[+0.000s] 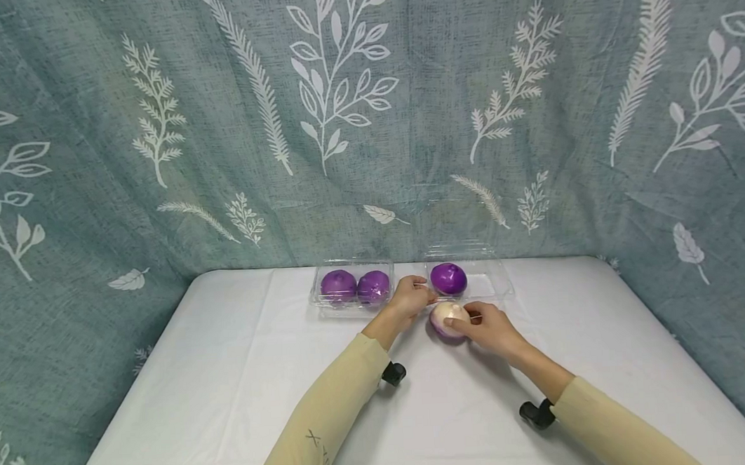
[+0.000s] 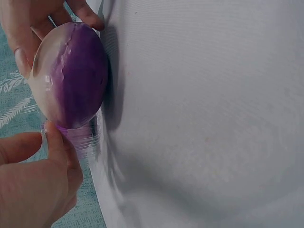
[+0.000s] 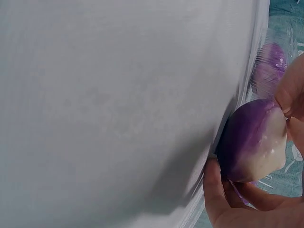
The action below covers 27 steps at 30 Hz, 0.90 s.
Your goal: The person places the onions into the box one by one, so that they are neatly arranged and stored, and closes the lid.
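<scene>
A white and purple turnip (image 1: pixel 448 319) is at the front of the right clear plastic container (image 1: pixel 489 285). My right hand (image 1: pixel 493 330) grips it from the right, thumb on the near side and fingers beyond; its purple half shows in the left wrist view. My left hand (image 1: pixel 412 297) is at the container's front left corner, thumb and forefinger pinching its clear edge, close beside the turnip. Inside this container, on the left, sits a purple turnip-like vegetable (image 1: pixel 448 279). The container is mostly hidden behind the hands and turnip in both wrist views.
Left of my left hand stands another clear container (image 1: pixel 353 308) with two purple vegetables (image 1: pixel 338 286) inside. Both containers are near the back edge of the white-covered table (image 1: pixel 280 392). A leaf-patterned teal curtain (image 1: pixel 406 153) hangs behind.
</scene>
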Motion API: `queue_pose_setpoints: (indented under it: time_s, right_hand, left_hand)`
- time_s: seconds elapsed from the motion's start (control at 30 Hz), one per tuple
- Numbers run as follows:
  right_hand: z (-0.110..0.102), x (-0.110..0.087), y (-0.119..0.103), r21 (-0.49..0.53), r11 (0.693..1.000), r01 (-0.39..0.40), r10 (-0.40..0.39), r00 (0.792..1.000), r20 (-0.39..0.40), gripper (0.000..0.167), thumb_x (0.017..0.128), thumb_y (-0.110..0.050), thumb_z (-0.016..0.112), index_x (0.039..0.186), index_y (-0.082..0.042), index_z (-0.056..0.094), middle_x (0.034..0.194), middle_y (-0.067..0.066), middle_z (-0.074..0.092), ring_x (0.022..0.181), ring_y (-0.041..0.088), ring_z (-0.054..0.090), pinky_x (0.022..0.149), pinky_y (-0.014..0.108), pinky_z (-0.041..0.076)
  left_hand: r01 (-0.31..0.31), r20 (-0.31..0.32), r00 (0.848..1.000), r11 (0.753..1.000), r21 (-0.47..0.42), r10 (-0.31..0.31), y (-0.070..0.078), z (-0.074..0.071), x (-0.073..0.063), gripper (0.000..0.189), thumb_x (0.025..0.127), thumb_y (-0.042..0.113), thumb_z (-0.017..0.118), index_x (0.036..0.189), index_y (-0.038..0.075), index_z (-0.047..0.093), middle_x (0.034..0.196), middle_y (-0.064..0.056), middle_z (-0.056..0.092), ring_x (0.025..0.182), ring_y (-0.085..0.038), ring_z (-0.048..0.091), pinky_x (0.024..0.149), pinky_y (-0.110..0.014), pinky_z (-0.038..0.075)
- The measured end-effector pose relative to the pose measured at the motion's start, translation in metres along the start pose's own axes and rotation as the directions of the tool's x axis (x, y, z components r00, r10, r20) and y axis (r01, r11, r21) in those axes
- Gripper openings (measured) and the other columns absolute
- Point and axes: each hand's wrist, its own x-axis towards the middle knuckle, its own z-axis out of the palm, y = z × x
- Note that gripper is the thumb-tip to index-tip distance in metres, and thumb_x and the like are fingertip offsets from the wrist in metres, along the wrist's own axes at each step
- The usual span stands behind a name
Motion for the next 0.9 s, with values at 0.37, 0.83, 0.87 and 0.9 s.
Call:
queue_pose_setpoints:
  time_s: [0.37,0.83,0.87,0.9]
  right_hand:
    - [0.002,0.001,0.0,-0.012,1.0,0.024,-0.025,1.0,-0.005,0.055,0.097,-0.035,0.072,0.128,0.009,0.062,0.115,0.02,0.072,0.104,0.029,0.068,0.088,0.039,0.059]
    - [-0.001,-0.007,-0.008,-0.002,1.0,0.011,-0.011,1.0,0.014,0.06,0.096,-0.031,0.074,0.135,0.012,0.055,0.126,0.027,0.065,0.112,0.038,0.065,0.092,0.045,0.06]
    - [-0.001,-0.009,-0.009,-0.004,1.0,0.013,-0.013,1.0,0.015,0.06,0.096,-0.031,0.074,0.135,0.012,0.055,0.127,0.028,0.064,0.112,0.039,0.065,0.092,0.045,0.06]
    - [-0.003,-0.01,-0.01,-0.005,1.0,0.017,-0.017,1.0,0.017,0.06,0.096,-0.031,0.074,0.135,0.012,0.055,0.127,0.028,0.064,0.113,0.039,0.064,0.092,0.046,0.06]
  left_hand:
    - [0.001,0.007,1.0,1.0,0.0,-0.001,0.001,0.0,0.0,0.057,0.091,-0.012,0.059,0.145,-0.012,0.04,0.116,-0.023,0.06,0.104,-0.03,0.066,0.105,-0.04,0.054]
    - [0.012,0.009,1.0,1.0,-0.016,-0.012,0.0,-0.001,-0.001,0.055,0.093,-0.011,0.058,0.145,-0.012,0.04,0.123,-0.025,0.057,0.108,-0.031,0.066,0.106,-0.039,0.054]
    - [0.011,0.008,1.0,1.0,-0.021,-0.011,0.0,-0.001,-0.001,0.055,0.093,-0.011,0.058,0.145,-0.012,0.039,0.124,-0.026,0.057,0.109,-0.032,0.066,0.106,-0.04,0.053]
    - [0.009,0.007,1.0,1.0,-0.02,-0.009,0.0,-0.001,-0.001,0.055,0.093,-0.011,0.058,0.145,-0.012,0.039,0.124,-0.026,0.056,0.109,-0.032,0.066,0.106,-0.04,0.053]
